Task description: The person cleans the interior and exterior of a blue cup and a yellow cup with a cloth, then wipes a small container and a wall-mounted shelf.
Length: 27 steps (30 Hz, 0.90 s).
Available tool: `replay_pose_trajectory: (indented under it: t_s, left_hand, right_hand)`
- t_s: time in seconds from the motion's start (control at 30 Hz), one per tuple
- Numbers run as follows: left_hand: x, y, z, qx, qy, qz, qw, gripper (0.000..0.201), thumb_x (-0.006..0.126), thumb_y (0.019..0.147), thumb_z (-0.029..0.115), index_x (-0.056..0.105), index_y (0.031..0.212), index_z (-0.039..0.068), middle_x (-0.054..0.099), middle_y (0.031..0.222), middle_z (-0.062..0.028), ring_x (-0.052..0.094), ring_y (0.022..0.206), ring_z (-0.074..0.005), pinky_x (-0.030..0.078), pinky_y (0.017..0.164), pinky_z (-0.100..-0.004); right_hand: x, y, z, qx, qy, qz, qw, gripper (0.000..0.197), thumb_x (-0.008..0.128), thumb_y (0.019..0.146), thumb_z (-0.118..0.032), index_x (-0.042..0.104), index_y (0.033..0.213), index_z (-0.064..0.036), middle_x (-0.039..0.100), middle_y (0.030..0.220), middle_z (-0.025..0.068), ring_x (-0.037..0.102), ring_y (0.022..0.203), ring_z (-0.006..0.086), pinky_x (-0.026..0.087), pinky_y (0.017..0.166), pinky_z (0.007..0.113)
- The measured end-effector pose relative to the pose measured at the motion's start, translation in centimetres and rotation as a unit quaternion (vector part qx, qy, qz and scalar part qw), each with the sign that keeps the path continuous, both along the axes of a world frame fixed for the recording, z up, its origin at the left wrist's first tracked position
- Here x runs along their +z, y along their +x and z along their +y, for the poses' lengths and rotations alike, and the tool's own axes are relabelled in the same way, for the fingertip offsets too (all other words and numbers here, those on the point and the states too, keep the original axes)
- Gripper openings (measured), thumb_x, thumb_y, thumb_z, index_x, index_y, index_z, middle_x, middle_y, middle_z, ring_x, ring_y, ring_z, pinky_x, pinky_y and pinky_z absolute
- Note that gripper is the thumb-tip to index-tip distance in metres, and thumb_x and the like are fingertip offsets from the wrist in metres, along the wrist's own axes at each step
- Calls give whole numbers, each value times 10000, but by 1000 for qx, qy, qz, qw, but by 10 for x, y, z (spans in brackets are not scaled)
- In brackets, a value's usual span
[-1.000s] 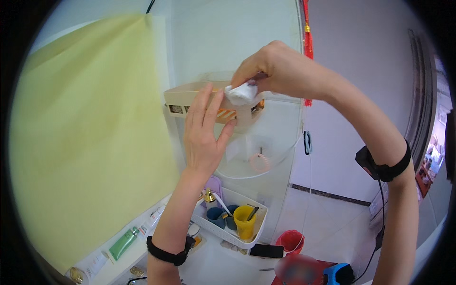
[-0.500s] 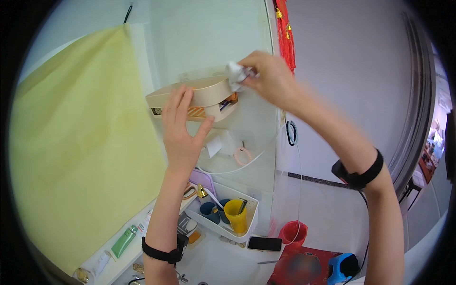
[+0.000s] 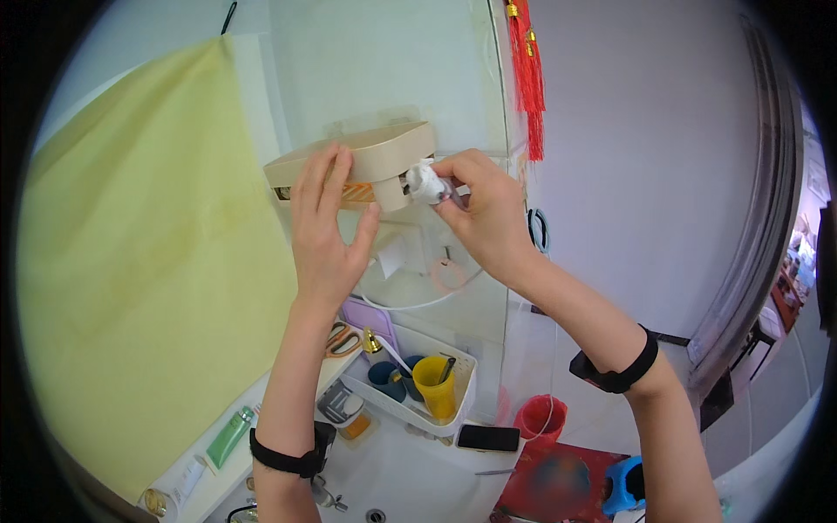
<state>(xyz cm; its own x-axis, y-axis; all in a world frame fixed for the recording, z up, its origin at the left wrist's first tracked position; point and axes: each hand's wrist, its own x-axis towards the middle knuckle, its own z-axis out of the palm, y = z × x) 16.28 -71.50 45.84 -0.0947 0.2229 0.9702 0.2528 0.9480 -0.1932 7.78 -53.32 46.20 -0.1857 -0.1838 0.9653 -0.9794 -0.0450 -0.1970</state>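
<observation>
A beige plastic shelf (image 3: 384,148) is fixed high on the pale wall. My left hand (image 3: 327,222) lies flat against its front and underside, fingers spread. My right hand (image 3: 478,205) pinches a crumpled white cloth (image 3: 425,183) and presses it against the shelf's right end, next to a short beige peg. Both wrists wear black bands.
A yellow sheet (image 3: 148,261) covers the wall at left. A red tassel (image 3: 526,78) hangs at upper right. Below are a white basket (image 3: 462,383) with a yellow cup (image 3: 433,383) and blue cups, scissors (image 3: 336,338), a green tube (image 3: 228,436), a black phone (image 3: 488,438), a sink and a red bucket (image 3: 540,418).
My right hand has come down from the shelf's top to its right end with the cloth. My left hand stays on the shelf front. The view has tilted.
</observation>
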Motion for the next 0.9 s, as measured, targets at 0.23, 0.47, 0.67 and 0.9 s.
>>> replay_pose_trajectory:
  t_s: [0.23, 0.47, 0.67, 0.9]
  left_hand:
    - [-2, 6, -1, 3, 2, -12, 1000, 554, 598, 873, 152, 424, 1386, 35, 406, 1424, -144, 391, 1306, -307, 314, 1076, -399]
    - [-39, 24, 40, -153, 169, -48, 973, 493, 657, 841, 144, 510, 1306, 76, 463, 1356, -139, 454, 1244, -300, 393, 1008, -395]
    - [-58, 17, 62, -316, 279, -27, 906, 491, 746, 703, -10, 595, 1165, 59, 555, 1223, -108, 583, 1055, -245, 499, 822, -310]
    - [-32, 5, 18, -154, 80, 184, 967, 335, 695, 628, -101, 654, 931, 36, 625, 1052, -86, 614, 926, -267, 533, 697, -312]
  right_hand:
    - [3, -7, 5, -55, 36, -5, 998, 266, 684, 742, -1, 639, 1003, -15, 649, 932, 116, 644, 793, 247, 519, 690, 315]
    - [-5, 30, 17, 89, 73, -163, 980, 271, 691, 809, -22, 602, 1065, -31, 666, 1016, 37, 640, 946, 113, 534, 711, 256]
    - [-12, 52, 27, 192, 195, -232, 934, 330, 433, 882, 90, 507, 1187, -12, 567, 1120, 57, 570, 1001, 110, 473, 842, 253]
    - [21, 48, 18, 12, 165, 111, 980, 485, 440, 803, 145, 511, 1253, -22, 548, 1251, 116, 539, 1137, 225, 448, 924, 318]
